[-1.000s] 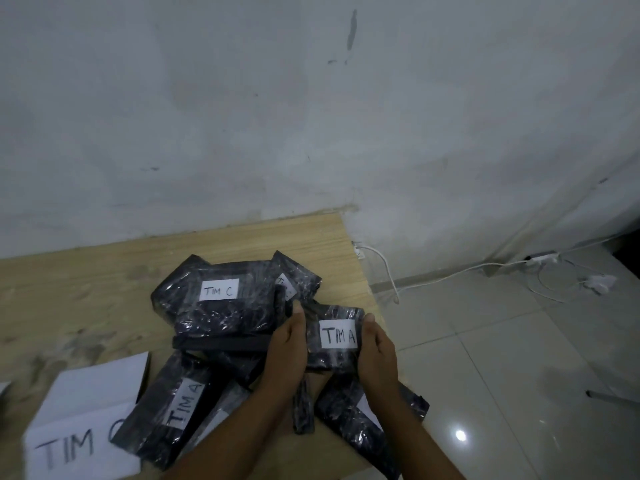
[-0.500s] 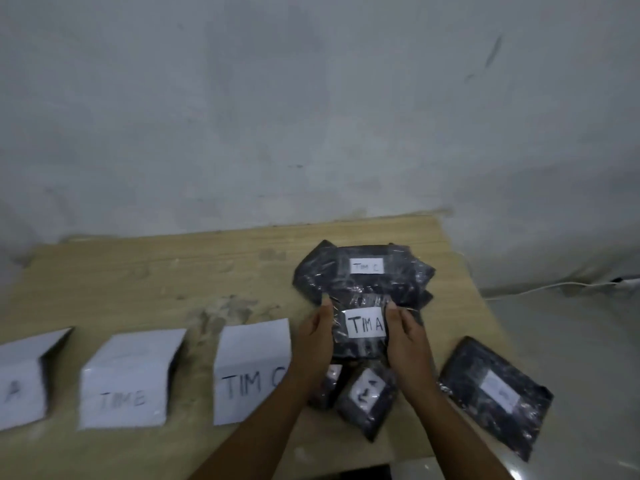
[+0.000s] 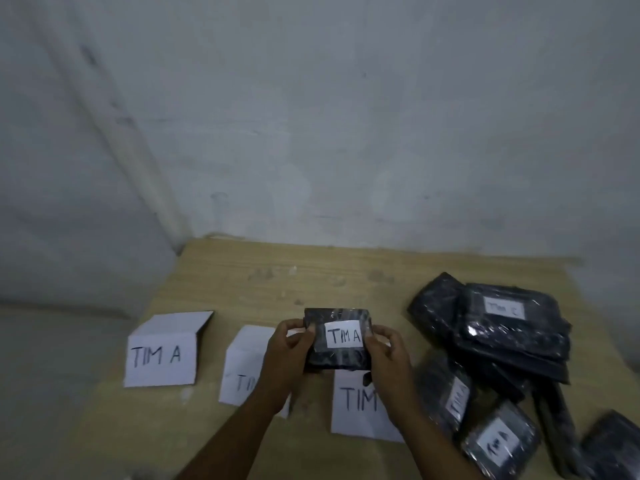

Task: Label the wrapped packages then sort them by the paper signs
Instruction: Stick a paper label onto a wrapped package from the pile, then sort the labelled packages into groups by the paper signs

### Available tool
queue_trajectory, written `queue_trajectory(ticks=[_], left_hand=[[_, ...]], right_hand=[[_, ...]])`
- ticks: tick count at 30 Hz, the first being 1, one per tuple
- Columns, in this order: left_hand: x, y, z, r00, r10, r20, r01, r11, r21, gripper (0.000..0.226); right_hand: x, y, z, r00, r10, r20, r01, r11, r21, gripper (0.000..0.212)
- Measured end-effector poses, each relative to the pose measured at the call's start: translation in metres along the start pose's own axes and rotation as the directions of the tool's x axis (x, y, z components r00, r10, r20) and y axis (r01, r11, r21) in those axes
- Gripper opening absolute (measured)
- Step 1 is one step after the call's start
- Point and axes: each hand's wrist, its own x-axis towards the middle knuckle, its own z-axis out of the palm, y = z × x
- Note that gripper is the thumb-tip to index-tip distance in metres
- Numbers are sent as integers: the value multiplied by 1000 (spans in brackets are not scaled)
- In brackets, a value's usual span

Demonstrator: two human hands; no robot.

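Both hands hold a black wrapped package [image 3: 337, 355] with a white "TIM A" label, lifted above the wooden table [image 3: 277, 271]. My left hand [image 3: 287, 355] grips its left edge, my right hand [image 3: 389, 358] its right edge. Three folded paper signs stand in a row below it. The "TIM A" sign [image 3: 161, 358] stands at the left. My left arm partly hides the middle sign [image 3: 242, 372]. My right arm cuts off the right sign [image 3: 356, 407] after "TIM". A pile of black packages [image 3: 502, 341] lies at the right, the top one marked "TIM C".
The table stands in a corner, with grey walls behind it [image 3: 346, 133] and to its left. More labelled black packages [image 3: 498, 441] lie near the front right edge. Bare wood shows behind the signs.
The view has swung left, so all three signs now show. Both hands have carried the "TIM A" package left, away from the pile and over the signs.
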Motion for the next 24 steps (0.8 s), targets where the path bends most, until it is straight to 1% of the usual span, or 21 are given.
queue_trajectory(ticks=[2, 5, 7, 9, 11, 13, 15, 17, 18, 21, 24], left_hand=[[12, 1, -26, 998, -7, -62, 4, 999, -48, 19], [26, -3, -65, 987, -15, -160, 1, 996, -91, 21], [37, -7, -90, 975, -14, -221, -7, 996, -91, 22], [48, -9, -114, 962, -26, -272, -1, 995, -98, 16], [63, -9, -137, 958, -30, -285, -3, 993, -115, 12], [79, -11, -163, 957, -9, -288, -21, 995, -101, 16], [97, -12, -185, 951, 25, -307, -34, 999, -25, 21], [120, -14, -210, 956, 16, -293, -11, 1000, 19, 27], [137, -13, -227, 963, 5, -268, -2, 1000, 14, 28], [177, -16, -262, 980, -6, -201, 13, 999, 36, 25], [213, -21, -291, 981, -21, -193, 34, 997, 65, 27]], right_hand=[[14, -5, 26, 995, 17, 99, -18, 1000, 8, 21], [29, -9, 67, 966, 54, 254, -45, 998, -38, 23], [37, -13, 95, 945, 36, 325, -15, 998, -64, 23], [43, -14, 124, 931, 18, 366, 23, 994, -106, 22], [48, -16, 151, 923, 17, 384, 35, 991, -129, 18], [55, -15, 181, 922, 16, 388, 47, 987, -151, 17], [61, -14, 207, 919, 17, 393, 51, 986, -162, 18], [67, -12, 236, 925, 36, 379, 31, 985, -169, 22], [73, -11, 257, 931, 38, 363, 29, 984, -178, 26], [86, -10, 302, 942, 48, 334, 24, 978, -206, 35], [105, -9, 342, 954, 28, 297, 52, 965, -257, 38]])
